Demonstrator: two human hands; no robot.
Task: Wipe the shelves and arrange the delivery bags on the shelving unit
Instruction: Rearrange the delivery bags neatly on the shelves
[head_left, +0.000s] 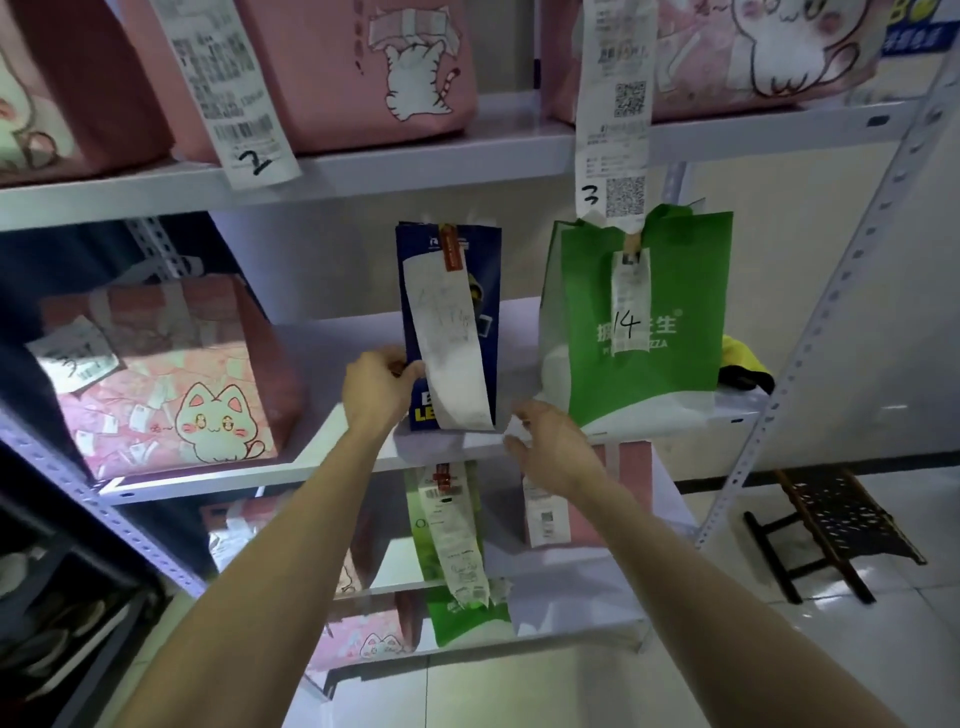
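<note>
A dark blue paper bag (485, 291) with a long white receipt (449, 343) clipped to its top stands upright on the middle shelf (332, 457). My left hand (376, 389) grips the bag's lower left edge. My right hand (550, 441) hovers with relaxed fingers just to the right of the bag's base, at the shelf's front edge, holding nothing. A green and white bag (639, 322) marked 14 stands right of the blue one. A pink cat-print bag (161, 379) sits at the shelf's left.
Pink cat bags (358, 67) with receipts marked 2 and 3 fill the top shelf. Below hang a green bag (457, 571) and a pink bag (582, 499). A yellow and black item (745, 366) lies behind the green bag. A dark stool (831, 525) stands on the tiled floor at right.
</note>
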